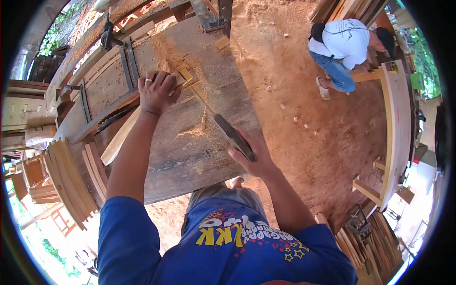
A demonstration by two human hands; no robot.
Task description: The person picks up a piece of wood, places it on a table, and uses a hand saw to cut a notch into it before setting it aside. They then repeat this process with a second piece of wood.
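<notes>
A pale wooden strip (124, 135) lies slantwise across a worn, sawdust-strewn workbench (190, 147), its far end pinned under the person's left hand (156, 92), whose fingers fold down over the wood beside a small block (186, 76). The right hand (251, 161) is wrapped tight around the dark handle of a hand tool (232, 137), whose thin blade runs up the bench to the block just beside the left hand; what kind of tool it is cannot be made out. The toothed edge of a saw blade (113, 119) shows through the bench top near the strip's middle, next to dark metal rails. Curved wooden pieces (66, 183) are stacked at the bench's left edge. Across the reddish dirt floor (304, 142), well apart from the bench, another person (342, 47) in a white shirt and jeans crouches at the end of a long pale wooden frame (396, 128).
</notes>
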